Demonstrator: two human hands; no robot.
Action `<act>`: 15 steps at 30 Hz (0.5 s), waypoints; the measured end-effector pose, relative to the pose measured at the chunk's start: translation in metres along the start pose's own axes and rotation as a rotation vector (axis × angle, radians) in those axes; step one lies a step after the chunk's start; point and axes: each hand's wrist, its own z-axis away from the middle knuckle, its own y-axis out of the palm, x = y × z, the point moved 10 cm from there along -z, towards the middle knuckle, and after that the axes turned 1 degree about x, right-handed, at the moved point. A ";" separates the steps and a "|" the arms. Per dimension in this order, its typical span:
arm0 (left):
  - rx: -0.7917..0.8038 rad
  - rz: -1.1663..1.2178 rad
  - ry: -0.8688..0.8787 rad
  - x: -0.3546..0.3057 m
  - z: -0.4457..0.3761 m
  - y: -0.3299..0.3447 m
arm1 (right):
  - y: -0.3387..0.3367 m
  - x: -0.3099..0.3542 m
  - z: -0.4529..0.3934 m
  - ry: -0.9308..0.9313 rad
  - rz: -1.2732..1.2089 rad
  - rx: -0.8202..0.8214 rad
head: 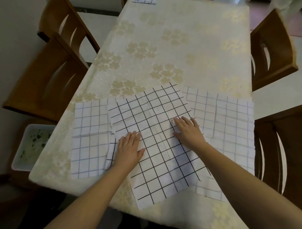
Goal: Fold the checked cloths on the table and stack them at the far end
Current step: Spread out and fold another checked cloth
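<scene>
We press both palms flat on the black-checked cloth (153, 139) spread askew near the table's (179, 40) near edge, its lower corner hanging over that edge. Our left hand (129, 148) and right hand (188, 130) lie open, fingers straight, gripping nothing, probably smoothing creases so the first fold falls clean. We count three unfolded cloths here: this one overlaps a pale-checked cloth (89, 139) toward the near left corner and another pale-checked cloth (228, 122) toward the right edge. A fourth, the folded cloth (143, 1), just shows at the far end, likely starting the stack. Four chairs (49, 73) surround the table.
</scene>
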 end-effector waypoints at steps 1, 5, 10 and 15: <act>0.009 -0.012 0.013 -0.002 -0.001 0.002 | -0.001 -0.003 0.004 0.004 -0.003 -0.009; 0.035 -0.058 0.102 -0.013 -0.006 0.008 | 0.001 -0.020 0.025 0.034 -0.010 -0.037; 0.077 -0.123 0.222 -0.035 -0.016 0.009 | 0.010 -0.037 0.069 0.093 -0.016 -0.116; 0.091 -0.105 0.267 -0.042 -0.022 0.014 | 0.020 -0.047 0.111 0.177 -0.029 -0.233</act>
